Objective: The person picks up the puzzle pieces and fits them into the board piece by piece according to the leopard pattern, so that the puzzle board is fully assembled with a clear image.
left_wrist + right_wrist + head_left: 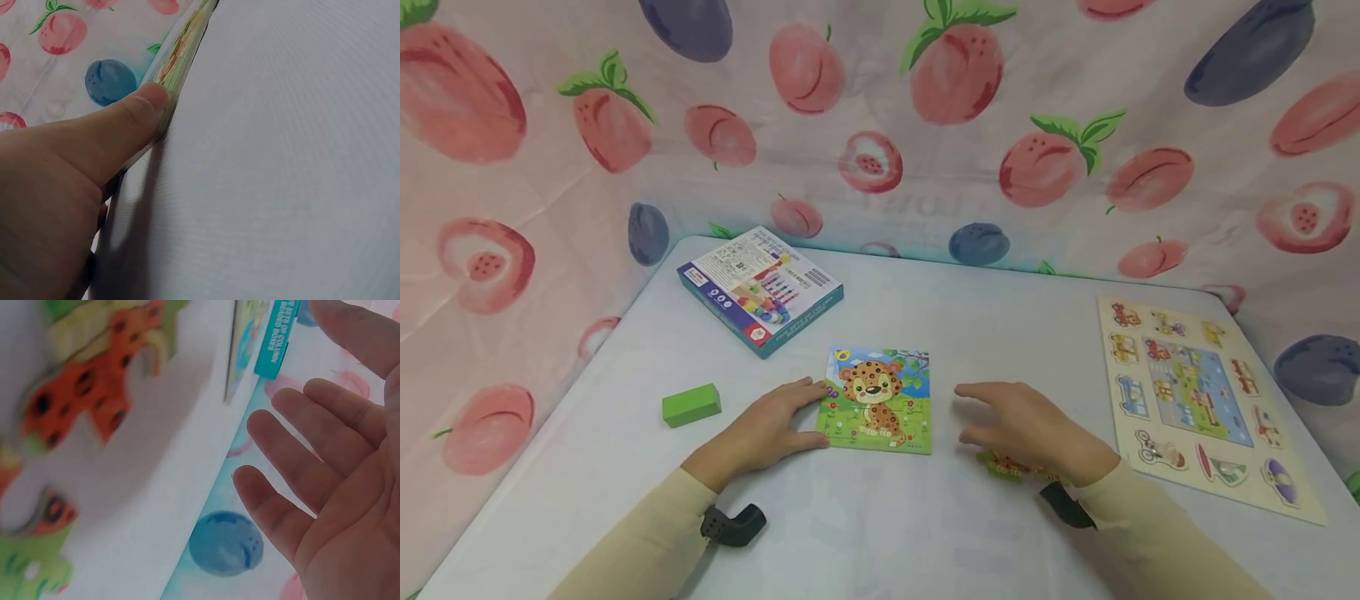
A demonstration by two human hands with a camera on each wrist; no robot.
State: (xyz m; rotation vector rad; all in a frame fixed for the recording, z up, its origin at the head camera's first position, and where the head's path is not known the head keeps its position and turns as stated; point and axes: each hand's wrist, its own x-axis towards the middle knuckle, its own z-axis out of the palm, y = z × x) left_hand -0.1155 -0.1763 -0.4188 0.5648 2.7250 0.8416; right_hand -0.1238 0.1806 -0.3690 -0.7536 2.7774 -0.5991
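A square leopard picture puzzle (880,400) lies flat near the middle of the table, its picture facing up. My left hand (767,429) touches the puzzle's left edge, fingers and thumb extended. In the left wrist view, the thumb (134,119) lies along the puzzle's edge. My right hand (1022,421) is spread to the right of the puzzle, a gap away from it, and holds nothing. Partly hidden under that hand are loose puzzle pieces (1003,465). The right wrist view shows spotted orange pieces (81,387) and a green one (37,562) lying on the table, blurred.
A green block (691,406) stands left of my left hand. Behind it lies a flat toy box (760,287) with a teal side. On the right is a large pegboard puzzle (1183,400) with vehicle pictures. A fruit-print cloth (865,75) hangs behind the white table (880,533).
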